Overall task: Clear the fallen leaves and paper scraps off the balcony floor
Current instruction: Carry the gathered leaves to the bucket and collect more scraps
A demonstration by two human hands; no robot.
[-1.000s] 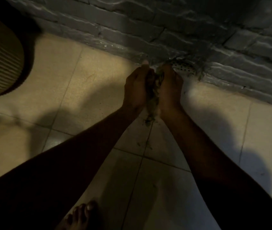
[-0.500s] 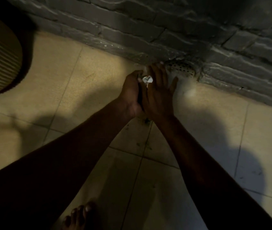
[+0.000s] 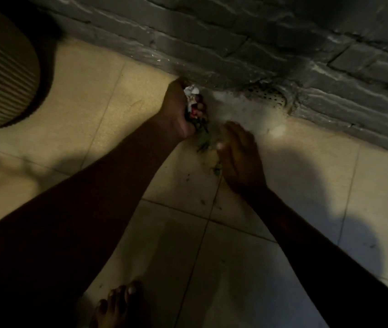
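Note:
My left hand point(image 3: 176, 110) is closed around a bundle of white paper scraps and green leaves point(image 3: 194, 107), held low over the tiled floor point(image 3: 93, 95) close to the wall. Leaves hang out of the bottom of the fist. My right hand point(image 3: 240, 157) is flat, palm down, fingers apart, resting on the floor just right of the bundle. A few small green leaf bits point(image 3: 216, 170) lie on the tile beside its thumb. What lies under the right palm is hidden.
A dark stone-brick wall point(image 3: 235, 39) runs along the top. A perforated drain cover point(image 3: 267, 94) sits at its base, right of my hands. A ribbed round container point(image 3: 1, 74) stands at the left. My bare foot point(image 3: 119, 304) is at the bottom.
Both hands were pressed together around the scraps. Now the right hand has come away and dropped flat to the floor, while the left hand alone keeps the bundle.

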